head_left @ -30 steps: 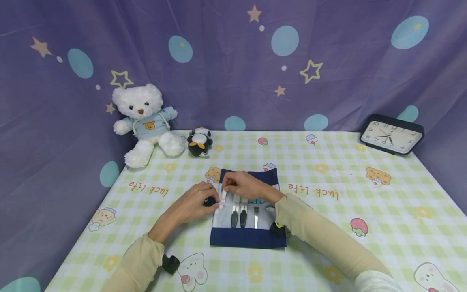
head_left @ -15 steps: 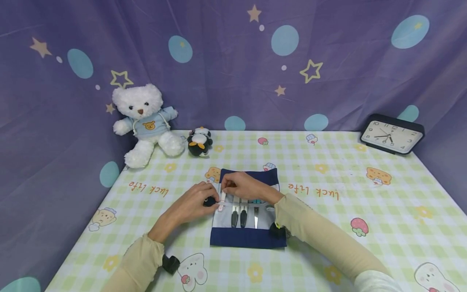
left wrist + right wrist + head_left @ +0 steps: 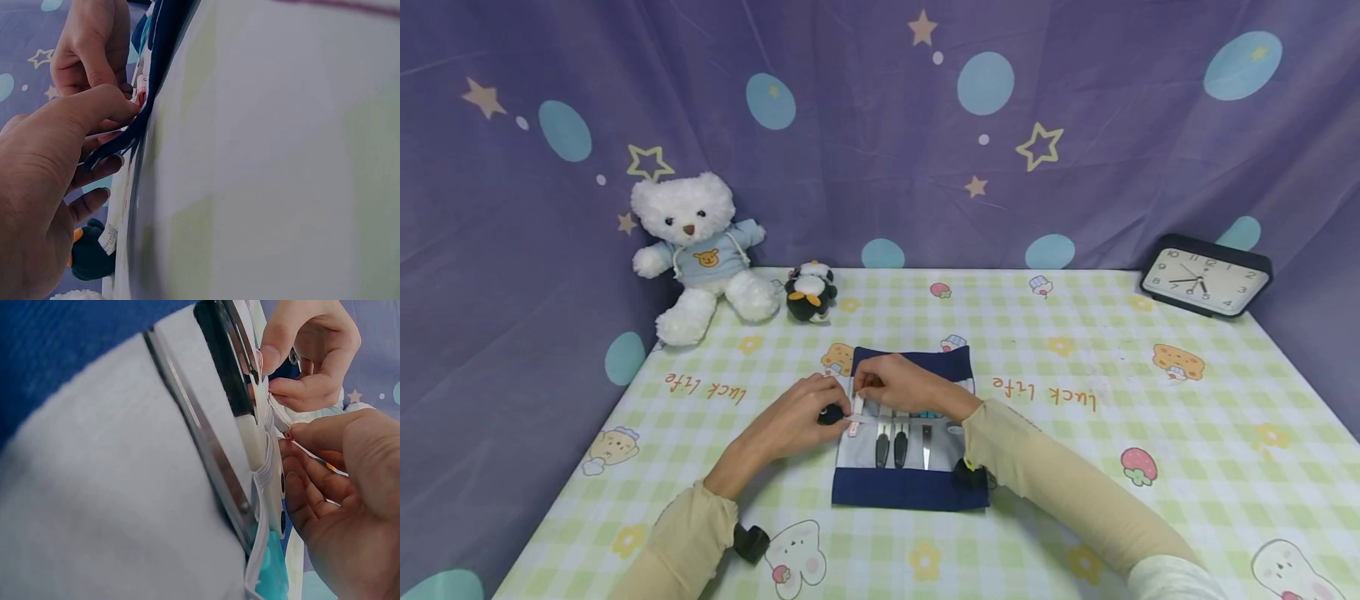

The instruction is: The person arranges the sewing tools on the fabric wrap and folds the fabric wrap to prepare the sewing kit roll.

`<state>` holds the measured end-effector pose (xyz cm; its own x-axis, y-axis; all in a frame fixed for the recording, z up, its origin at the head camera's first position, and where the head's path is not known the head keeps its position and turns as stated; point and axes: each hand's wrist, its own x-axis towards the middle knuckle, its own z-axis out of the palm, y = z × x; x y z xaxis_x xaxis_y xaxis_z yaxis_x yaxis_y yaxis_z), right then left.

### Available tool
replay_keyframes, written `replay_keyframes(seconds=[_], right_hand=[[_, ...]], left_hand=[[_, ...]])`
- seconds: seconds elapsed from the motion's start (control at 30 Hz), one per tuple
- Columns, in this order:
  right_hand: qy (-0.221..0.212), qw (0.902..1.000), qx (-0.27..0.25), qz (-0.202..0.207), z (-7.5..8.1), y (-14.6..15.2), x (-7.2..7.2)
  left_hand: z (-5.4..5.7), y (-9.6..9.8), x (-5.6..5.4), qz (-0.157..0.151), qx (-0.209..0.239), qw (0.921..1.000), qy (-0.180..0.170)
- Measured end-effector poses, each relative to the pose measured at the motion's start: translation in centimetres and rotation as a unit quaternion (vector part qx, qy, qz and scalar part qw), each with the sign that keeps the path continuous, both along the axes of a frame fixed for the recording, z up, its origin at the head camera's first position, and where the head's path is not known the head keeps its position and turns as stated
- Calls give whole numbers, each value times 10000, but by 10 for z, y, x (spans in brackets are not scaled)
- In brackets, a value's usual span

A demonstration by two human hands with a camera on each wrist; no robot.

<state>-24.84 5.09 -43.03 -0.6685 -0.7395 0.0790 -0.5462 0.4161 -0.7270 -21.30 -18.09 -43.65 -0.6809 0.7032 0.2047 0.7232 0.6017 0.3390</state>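
Note:
A navy fabric tool roll (image 3: 910, 489) with a pale lining lies unfolded. My left hand (image 3: 808, 417) pinches its left edge, thumb on top and fingers beneath, bending that edge upward. My right hand (image 3: 895, 383) reaches over the roll and pinches the far end of a slim white stick with pink markings (image 3: 853, 430). That stick passes under the white elastic band (image 3: 257, 525), its near end beside my left thumb. Two black-handled tools (image 3: 882, 450), metal tweezers (image 3: 927, 450) and a teal item (image 3: 273, 569) sit under the same band. My right fingertips are partly hidden in the head view.
A white teddy bear (image 3: 703, 258) and a penguin toy (image 3: 810, 292) sit at the back left of the table. At the back right stands a black-framed clock (image 3: 1206, 277). A checked cloth (image 3: 1060, 533) covers the table, and a purple curtain (image 3: 880, 183) hangs behind.
The slim stick has slid slightly toward me under the elastic band, and my right hand has shifted a little left with it. My left hand holds its place.

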Motion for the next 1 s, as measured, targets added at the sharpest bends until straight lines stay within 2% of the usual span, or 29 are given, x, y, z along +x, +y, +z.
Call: replay_keyframes(seconds=[0.33,0.8,1.0], right_hand=[[96,9999,129,-26,0,-2,0],[463,9978,484,22,2,-4,1],[262,9985,476,-13,2,-4,1]], left_hand=[[0,0,0,-8,6,10000,8],[1,0,0,17,-23,10000,-1],[1,0,1,56,-34,10000,-1]])
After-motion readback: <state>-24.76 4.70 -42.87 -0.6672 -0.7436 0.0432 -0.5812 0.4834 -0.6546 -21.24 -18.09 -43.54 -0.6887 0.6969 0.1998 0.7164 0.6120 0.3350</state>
